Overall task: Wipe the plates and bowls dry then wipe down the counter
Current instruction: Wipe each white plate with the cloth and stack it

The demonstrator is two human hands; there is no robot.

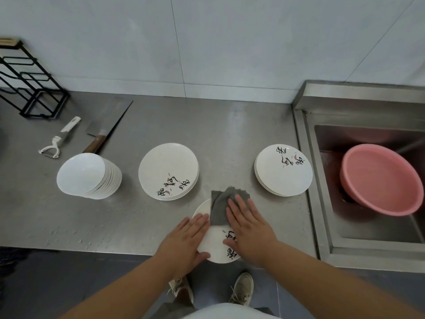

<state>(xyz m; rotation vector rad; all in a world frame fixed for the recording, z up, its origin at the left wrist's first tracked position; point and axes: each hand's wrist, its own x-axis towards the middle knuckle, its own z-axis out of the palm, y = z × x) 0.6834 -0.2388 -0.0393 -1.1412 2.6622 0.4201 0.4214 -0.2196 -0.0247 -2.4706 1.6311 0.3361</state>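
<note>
The steel counter (230, 125) bears a wire rack (39, 116), peeler (60, 138) and knife (97, 140) at back left. Nearer stand a bowl stack (85, 174), a middle plate stack (169, 171) and a right plate stack (284, 170). A single plate (216, 247) lies at the front edge.

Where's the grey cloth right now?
In the head view, near the middle, the grey cloth lies over the far part of the plate at the front edge of the counter, pressed under the right hand.

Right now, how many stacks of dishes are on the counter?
3: a bowl stack at left, a plate stack in the middle, a second plate stack by the sink. The loose plate at the front edge isn't counted. None seem hidden.
</note>
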